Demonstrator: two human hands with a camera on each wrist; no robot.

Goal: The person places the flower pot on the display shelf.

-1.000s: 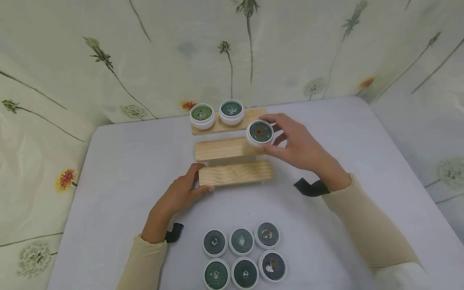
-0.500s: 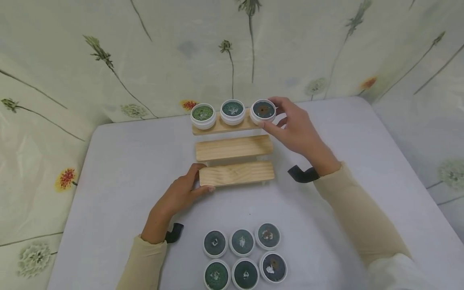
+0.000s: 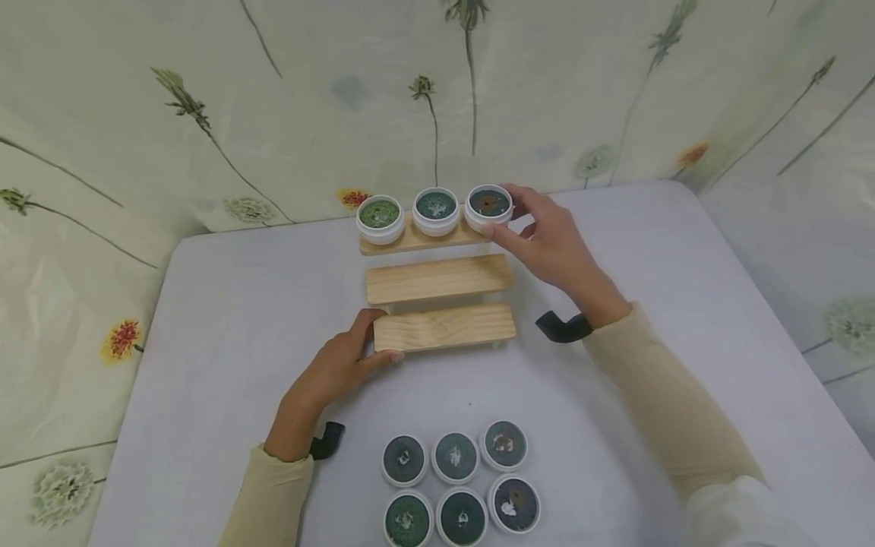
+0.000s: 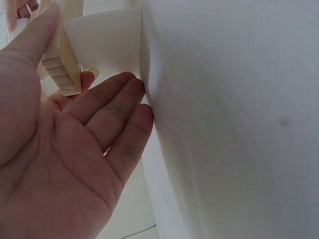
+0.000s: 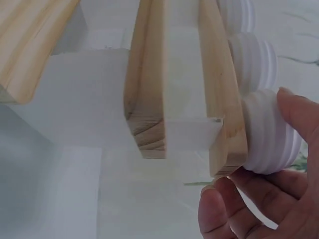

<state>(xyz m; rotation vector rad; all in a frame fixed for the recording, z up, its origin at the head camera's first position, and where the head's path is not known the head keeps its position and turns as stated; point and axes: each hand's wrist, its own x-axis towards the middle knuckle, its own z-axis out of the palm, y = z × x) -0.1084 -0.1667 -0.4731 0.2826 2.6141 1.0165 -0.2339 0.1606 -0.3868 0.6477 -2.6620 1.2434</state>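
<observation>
My right hand [image 3: 547,239] grips a round white ribbed jar [image 3: 488,207] with a dark blue-green and brown top, thumb in front and fingers behind. In the right wrist view this jar [image 5: 271,134] sits on the right end of the back wooden shelf [image 5: 222,79]. Two similar jars, a light green one [image 3: 380,219] and a teal one [image 3: 436,210], stand to its left on that shelf. My left hand [image 3: 342,361] holds the left end of the front shelf [image 3: 444,328]; in the left wrist view the thumb lies across the plank [image 4: 62,64].
Between front and back is a bare middle shelf [image 3: 439,279]. White panels [image 5: 89,99] support the shelves from below. Nearer me on the white table [image 3: 239,304] stand several more jars [image 3: 455,457] in two rows. A flower-printed cloth [image 3: 307,114] hangs behind.
My right hand has carried the brown-centred jar back and up from above the middle shelf onto the back shelf's right end, then shifted slightly left. The left hand has stayed still.
</observation>
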